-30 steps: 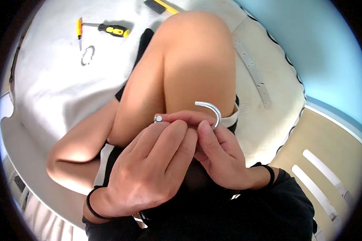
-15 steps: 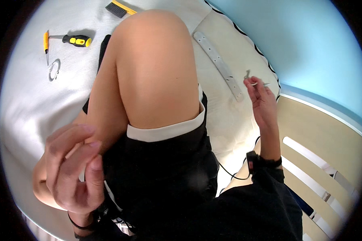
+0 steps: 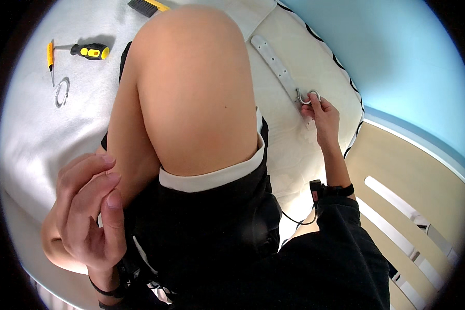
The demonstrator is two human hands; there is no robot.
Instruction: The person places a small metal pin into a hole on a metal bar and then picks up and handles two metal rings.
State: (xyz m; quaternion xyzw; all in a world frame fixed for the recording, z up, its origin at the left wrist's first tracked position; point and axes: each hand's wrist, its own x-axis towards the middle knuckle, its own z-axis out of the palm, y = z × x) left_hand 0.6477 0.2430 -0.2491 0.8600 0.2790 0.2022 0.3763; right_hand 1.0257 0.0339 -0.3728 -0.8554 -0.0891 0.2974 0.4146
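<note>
In my right hand [image 3: 323,114] is a small curved metal hook [image 3: 302,98], pinched between thumb and fingers, its bends facing the knee. Beneath that hand lies a long pale strip with holes [image 3: 274,61]; its lower end is partly covered by my fingers and the hook. Whether the hook touches the strip, I cannot tell. My left hand [image 3: 90,212] is raised beside my bent leg, fingers loosely curled and apart from the thumb, with nothing visible in it.
My bent knee [image 3: 196,77] rises in the middle. On the white cloth at far left lie a black-and-yellow screwdriver [image 3: 90,51], a thin yellow-handled tool [image 3: 50,56] and a metal ring [image 3: 62,93]. A brush [image 3: 145,7] lies behind the knee. A blue wall [image 3: 398,62] borders the right.
My right hand has moved left and turned, bringing the hook over the strip. The left hand has shifted only slightly in the picture and stays loosely curled.
</note>
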